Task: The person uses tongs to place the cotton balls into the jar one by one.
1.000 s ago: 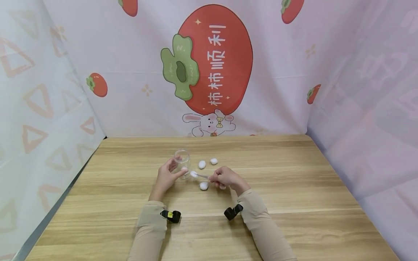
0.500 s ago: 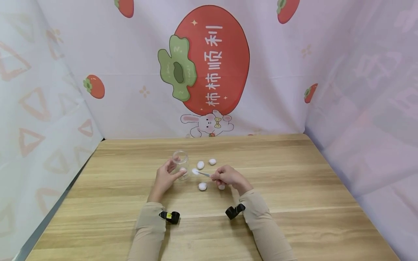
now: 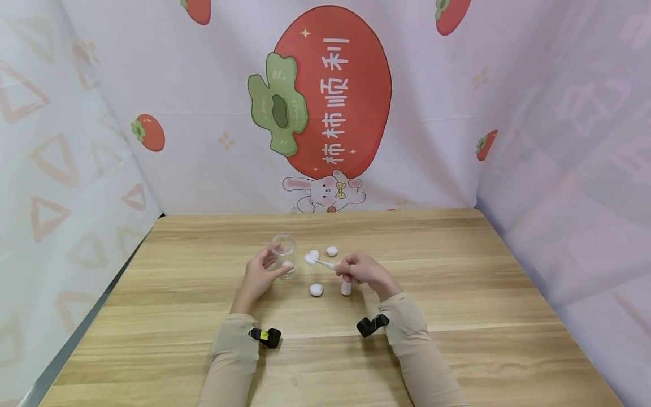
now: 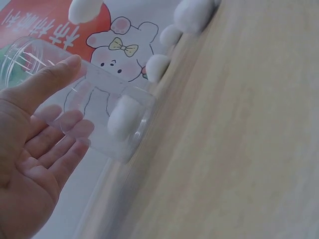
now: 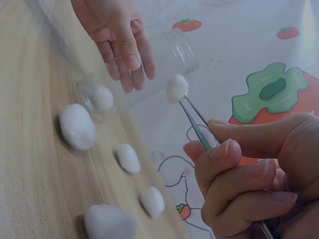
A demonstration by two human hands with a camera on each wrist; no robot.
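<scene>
Head view: loose cotton balls (image 3: 316,289) beside jar (image 3: 283,249)

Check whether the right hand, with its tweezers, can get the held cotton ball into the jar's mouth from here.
Probably yes. The right hand holds the cotton ball in the tweezers beside the jar, whose mouth shows no lid; the left hand grips lower down.

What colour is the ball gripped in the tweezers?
White: the small fluffy cotton ball in the thin metal tweezers, clearest in the right wrist view.

A light wooden table (image 3: 458,316) is enclosed on three sides by pale pink cloth walls (image 3: 559,141). A large red persimmon print (image 3: 351,113) and a cartoon rabbit (image 3: 325,193) are shown behind the far edge.
</scene>
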